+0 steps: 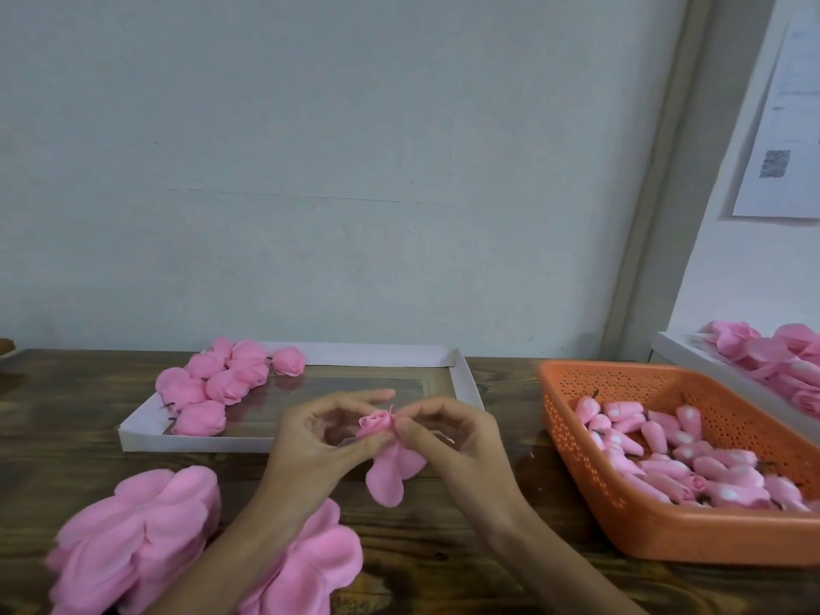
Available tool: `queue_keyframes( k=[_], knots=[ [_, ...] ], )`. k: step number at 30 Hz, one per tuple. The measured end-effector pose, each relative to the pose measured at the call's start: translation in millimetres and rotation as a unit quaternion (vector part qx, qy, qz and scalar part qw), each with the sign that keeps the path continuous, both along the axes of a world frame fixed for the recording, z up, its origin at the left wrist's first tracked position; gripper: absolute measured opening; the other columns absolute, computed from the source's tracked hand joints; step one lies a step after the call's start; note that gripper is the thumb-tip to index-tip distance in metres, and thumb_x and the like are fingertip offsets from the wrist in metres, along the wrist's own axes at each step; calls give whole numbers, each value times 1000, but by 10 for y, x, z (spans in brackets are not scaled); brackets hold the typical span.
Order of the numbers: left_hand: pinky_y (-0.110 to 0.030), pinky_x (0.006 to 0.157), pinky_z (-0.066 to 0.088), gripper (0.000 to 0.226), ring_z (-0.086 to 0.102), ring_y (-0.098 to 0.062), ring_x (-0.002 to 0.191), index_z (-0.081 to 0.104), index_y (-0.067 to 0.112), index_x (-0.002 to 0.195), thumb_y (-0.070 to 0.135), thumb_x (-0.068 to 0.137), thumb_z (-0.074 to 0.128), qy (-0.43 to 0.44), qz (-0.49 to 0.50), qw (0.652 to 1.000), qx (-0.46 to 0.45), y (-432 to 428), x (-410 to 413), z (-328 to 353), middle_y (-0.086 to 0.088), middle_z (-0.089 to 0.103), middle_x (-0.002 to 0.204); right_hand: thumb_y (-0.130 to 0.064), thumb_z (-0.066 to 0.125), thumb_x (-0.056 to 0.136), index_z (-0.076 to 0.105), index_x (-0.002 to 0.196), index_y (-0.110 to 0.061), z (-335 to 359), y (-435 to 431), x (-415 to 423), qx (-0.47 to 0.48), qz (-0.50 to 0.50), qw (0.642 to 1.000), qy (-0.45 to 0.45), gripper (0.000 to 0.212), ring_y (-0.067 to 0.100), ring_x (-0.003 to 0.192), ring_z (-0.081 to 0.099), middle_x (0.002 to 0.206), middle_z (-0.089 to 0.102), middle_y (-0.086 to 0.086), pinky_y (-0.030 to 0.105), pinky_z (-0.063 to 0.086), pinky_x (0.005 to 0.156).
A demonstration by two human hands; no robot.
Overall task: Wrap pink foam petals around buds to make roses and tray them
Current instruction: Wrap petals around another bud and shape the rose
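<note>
A dark wood-grain table (443,548) meets a pale grey wall (355,170). Just above the table, in front of the white tray (466,379), the left hand (310,441) and right hand (452,437) pinch a pink bud (376,424) from either side. Its rolled tip seems to point up and away, with the long axis near upright. A petal piece (390,474) hangs below it.

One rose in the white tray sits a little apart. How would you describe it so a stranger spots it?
Find the white tray on the wooden table, left of the orange basket. Its finished pink roses crowd the far left corner. The lone rose lies at the right edge of that bunch, beside the far wall, with only bare tray floor to its right.
</note>
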State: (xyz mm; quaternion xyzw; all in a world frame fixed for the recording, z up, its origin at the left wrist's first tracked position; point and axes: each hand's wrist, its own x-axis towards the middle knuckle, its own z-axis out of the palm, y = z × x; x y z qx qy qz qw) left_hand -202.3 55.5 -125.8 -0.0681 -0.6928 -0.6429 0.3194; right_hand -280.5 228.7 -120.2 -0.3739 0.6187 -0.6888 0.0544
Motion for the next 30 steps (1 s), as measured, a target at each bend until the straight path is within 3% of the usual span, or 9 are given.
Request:
queue_keyframes(
  k=[5,10,15,17,19,22,25,30],
  knots=[
    [-24,68,61,20,79,-21,85,79,22,84,22,67,91,-9,26,999,27,6,8,37,-9,81,92,-4,85,84,77,105,-13,-28,1,3,-9,21,1000,2,24,29,98,74,103,78,8,35,63,82],
    [-17,64,57,17,76,-11,77,79,27,77,23,64,88,-1,42,999,30,26,-2,25,-4,79,83,-15,90,80,72,116,-22,-31,-15,10,26,-19,999,17,41,18,102,74,110,77,-5,40,63,87],
    [-19,66,58,21,77,-14,81,79,27,79,22,65,93,-5,43,999,17,23,1,30,-5,80,86,-20,90,80,78,109,-23,-91,-57,34,52,-65,996,40,32,17,95,75,101,79,-8,43,64,84],
    [-22,70,59,27,77,-18,85,79,27,81,28,63,99,-4,47,999,24,22,-1,16,-6,80,90,-20,92,78,77,109,-26,-121,-72,51,52,-69,995,54,35,14,96,75,101,79,-12,37,64,85],
    [-23,72,59,28,77,-21,90,79,26,82,34,59,93,-3,46,998,40,43,-13,-9,-7,80,94,-20,93,77,75,109,-28,-154,-87,74,50,-72,994,67,38,10,98,75,103,78,-15,30,63,84],
    [-22,71,59,29,77,-19,89,78,27,80,36,56,93,-8,41,998,53,100,-23,-23,-5,79,92,-23,92,79,75,105,-29,-177,-97,102,30,-80,994,63,32,9,95,77,102,79,-13,25,63,78],
    [-24,73,61,31,77,-20,98,80,26,86,32,58,92,-16,4,998,56,60,-8,-7,-4,80,101,-18,92,80,76,106,-21,-129,-78,87,13,-48,998,46,31,16,97,78,103,80,-6,34,65,83],
    [-26,80,61,56,75,-21,109,76,31,119,23,66,91,-55,-76,995,26,-29,25,46,-6,78,119,-9,89,81,75,111,-11,-65,-41,58,24,27,999,20,34,22,103,77,114,80,0,45,63,93]
  ],
)
